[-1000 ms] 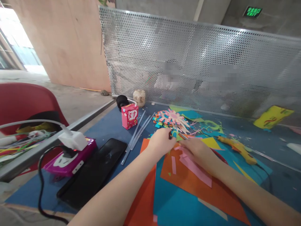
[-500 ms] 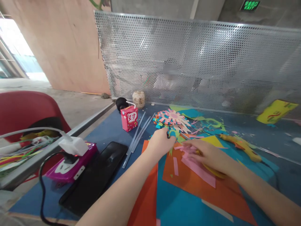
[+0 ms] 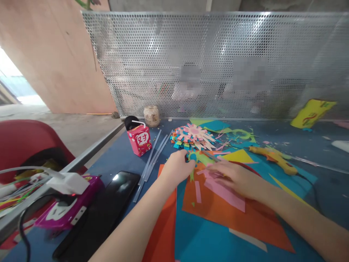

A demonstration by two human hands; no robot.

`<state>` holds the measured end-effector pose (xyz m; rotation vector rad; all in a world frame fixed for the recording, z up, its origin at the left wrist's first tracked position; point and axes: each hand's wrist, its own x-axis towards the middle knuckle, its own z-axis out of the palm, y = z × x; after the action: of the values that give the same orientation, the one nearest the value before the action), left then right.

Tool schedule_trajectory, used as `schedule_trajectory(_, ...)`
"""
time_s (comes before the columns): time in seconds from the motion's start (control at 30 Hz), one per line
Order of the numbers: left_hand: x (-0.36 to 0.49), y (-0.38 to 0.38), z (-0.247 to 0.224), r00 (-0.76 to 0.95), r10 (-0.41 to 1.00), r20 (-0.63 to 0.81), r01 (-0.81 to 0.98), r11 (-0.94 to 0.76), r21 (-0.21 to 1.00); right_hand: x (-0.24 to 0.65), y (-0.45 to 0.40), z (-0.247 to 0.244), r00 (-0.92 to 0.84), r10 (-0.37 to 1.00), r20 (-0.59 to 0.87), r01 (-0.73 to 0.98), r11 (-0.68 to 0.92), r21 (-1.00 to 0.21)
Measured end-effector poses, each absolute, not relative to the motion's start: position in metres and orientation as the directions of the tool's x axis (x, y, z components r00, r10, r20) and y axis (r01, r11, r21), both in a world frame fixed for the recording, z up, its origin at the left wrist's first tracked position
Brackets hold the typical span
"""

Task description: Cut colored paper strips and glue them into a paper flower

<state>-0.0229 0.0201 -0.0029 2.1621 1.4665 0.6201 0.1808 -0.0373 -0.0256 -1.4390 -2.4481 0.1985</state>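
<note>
My left hand (image 3: 180,166) is closed in a pinch on a small blue paper flower (image 3: 192,157) with a fringed edge. A light green paper piece (image 3: 204,158) hangs beside the flower. My right hand (image 3: 236,176) is curled around scissors, with a grey blade (image 3: 210,156) pointing toward the green paper; the handles are mostly hidden by the hand. Under the right hand lie a pink paper strip (image 3: 226,194) and an orange paper sheet (image 3: 234,222). Just beyond both hands rests a pile of layered, fringed paper flowers (image 3: 194,133) in pink, blue and orange.
Clear glue sticks (image 3: 154,156), a red drink carton (image 3: 139,140) and a black phone (image 3: 109,203) lie left, near a purple power strip (image 3: 69,207). A yellow glue gun (image 3: 275,160) sits right. Behind stands a perforated metal screen (image 3: 163,47).
The scissors blade now shows between my hands, and the yellow loop under my right hand is out of sight. My left hand keeps its pinch on the flower. The view has shifted slightly.
</note>
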Motion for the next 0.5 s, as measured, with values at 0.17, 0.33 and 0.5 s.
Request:
schedule_trajectory(0.17, -0.022, 0.02, -0.003, 0.39, 0.919, 0.065, 0.72, -0.348, 0.6, 0.19, -0.034, -0.029, -0.543, 0.815, 0.201, 0.805, 0.574, -0.152)
schedule_trajectory(0.33, -0.021, 0.018, 0.001, 0.346, 0.938, 0.015, 0.766, -0.292, 0.573, 0.198, -0.03, -0.037, -0.663, 0.704, 0.253, 0.724, 0.689, -0.019)
schedule_trajectory(0.5, -0.02, 0.013, 0.003, 0.325, 0.945, -0.03, 0.802, -0.259, 0.539, 0.197, -0.03, -0.037, -0.635, 0.72, 0.279, 0.728, 0.679, -0.095)
